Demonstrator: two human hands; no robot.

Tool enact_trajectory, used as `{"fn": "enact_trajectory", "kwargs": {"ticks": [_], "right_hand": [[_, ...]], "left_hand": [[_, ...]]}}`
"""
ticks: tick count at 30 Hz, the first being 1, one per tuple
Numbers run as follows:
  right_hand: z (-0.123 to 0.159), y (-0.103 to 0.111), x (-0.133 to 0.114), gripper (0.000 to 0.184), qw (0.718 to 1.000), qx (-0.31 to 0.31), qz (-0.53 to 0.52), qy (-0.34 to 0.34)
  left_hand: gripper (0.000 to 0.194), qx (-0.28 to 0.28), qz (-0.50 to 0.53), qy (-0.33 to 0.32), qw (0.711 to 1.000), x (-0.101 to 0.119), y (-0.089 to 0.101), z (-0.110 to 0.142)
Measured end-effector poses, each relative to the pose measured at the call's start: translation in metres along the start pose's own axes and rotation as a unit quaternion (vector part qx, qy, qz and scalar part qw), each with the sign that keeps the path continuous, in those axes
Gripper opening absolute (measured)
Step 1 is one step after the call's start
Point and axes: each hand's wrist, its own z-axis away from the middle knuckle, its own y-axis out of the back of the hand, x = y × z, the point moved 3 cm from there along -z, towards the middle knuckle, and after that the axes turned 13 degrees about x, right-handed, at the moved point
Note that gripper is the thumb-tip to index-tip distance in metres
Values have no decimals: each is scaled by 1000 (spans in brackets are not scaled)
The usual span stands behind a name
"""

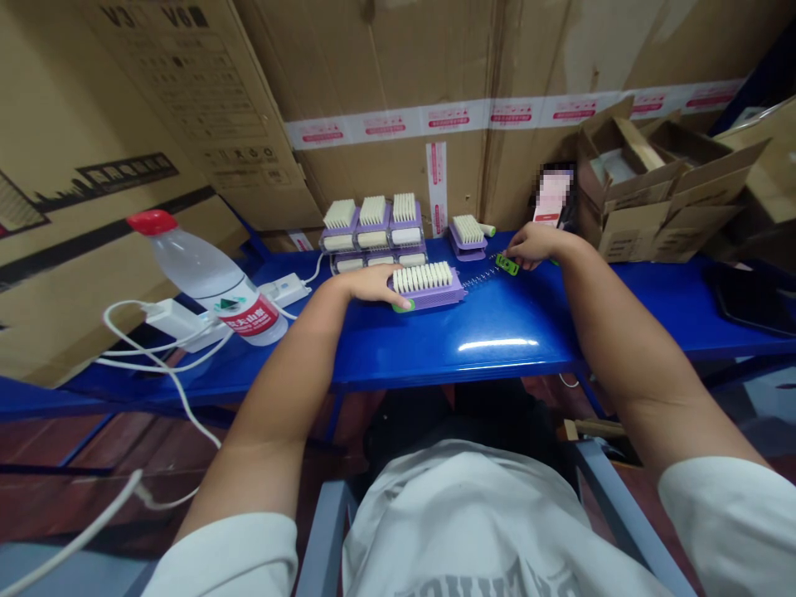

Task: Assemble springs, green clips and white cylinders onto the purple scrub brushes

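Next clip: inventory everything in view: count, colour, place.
Held brush: 1, purple and cream, centre
Green piece: 1, green, right
Thin coil: 1, colour unclear, between them
Stacked brushes: 3 or more, purple and cream, rear
Lone brush: 1, purple and cream, rear
Bottle: 1, clear, left
Power strip: 1, white, by bottle
Cables: several, white, left
Phone: 1, pink screen, right
Open carton: 1, brown, right
Flat object: 1, black, right
Cartons: several, brown, background
Table: 1, blue, centre
Chair: 1, grey, foreground
Shirt: 1, white, foreground
Left hand: 1, bare, on held brush
Right hand: 1, bare, at green piece

Glossy blue table [398,352], purple bristled pieces [429,292], red-capped bottle [208,274], cardboard box [647,236]
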Motion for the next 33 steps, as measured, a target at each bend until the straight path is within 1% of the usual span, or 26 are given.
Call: {"fn": "enact_trajectory", "kwargs": {"ticks": [4,8,10,12,14,16,20,24,29,33], "right_hand": [[-3,-3,2,12,1000,-1,-18,1],[0,-4,-1,9,1000,-9,-22,12],[4,-5,-5,14,999,-17,-30,12],[8,-5,-8,22,999,-21,-39,8],[10,-3,-11,30,999,-20,-44,2],[11,-2,-11,34,999,-14,-43,-4],[9,0,-8,38,1000,-11,-19,-13],[9,0,-9,40,1000,-19,2,-9],[13,-1,-13,41,1000,-19,-1,-7],[15,-1,-15,41,999,-29,-15,-3]], "left_hand": [[107,6,3,4,1000,0,0,0],[107,2,9,-7,1000,-1,-1,-1],[107,0,11,-12,1000,-2,-2,-2],[107,3,13,-14,1000,-3,-2,-2],[107,7,11,-10,1000,-3,-1,-1],[106,10,7,-7,1000,-3,-1,-1],[107,5,19,-14,1000,0,-1,0],[105,2,21,-10,1000,4,0,2],[100,9,-7,-8,1000,7,1,3],[99,18,2,-2,1000,4,-1,2]]}}
